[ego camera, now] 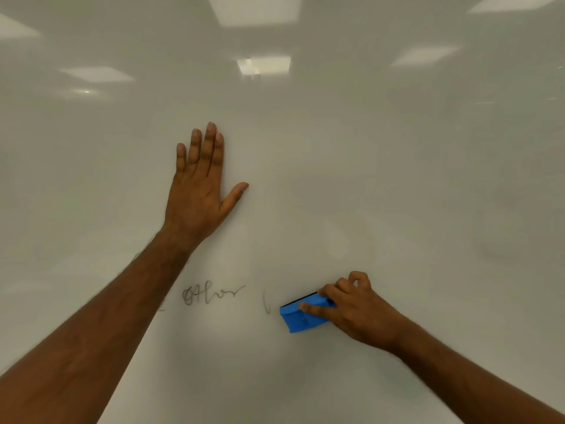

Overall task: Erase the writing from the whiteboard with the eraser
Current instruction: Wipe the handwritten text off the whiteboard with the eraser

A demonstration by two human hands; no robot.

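Head view fills with the glossy whiteboard (397, 179), ceiling-light reflections (263, 65) across its top; our left hand (198, 191) lies flat, fingers spread; our right hand (354, 310) has its grip closed around the blue eraser (298, 319), pressed just right of the grey writing (211, 295).

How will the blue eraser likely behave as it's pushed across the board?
The eraser looks like rigid moulded plastic, so probably stiff and light. The right hand pinches it easily. The whiteboard is glossy, so it should glide.
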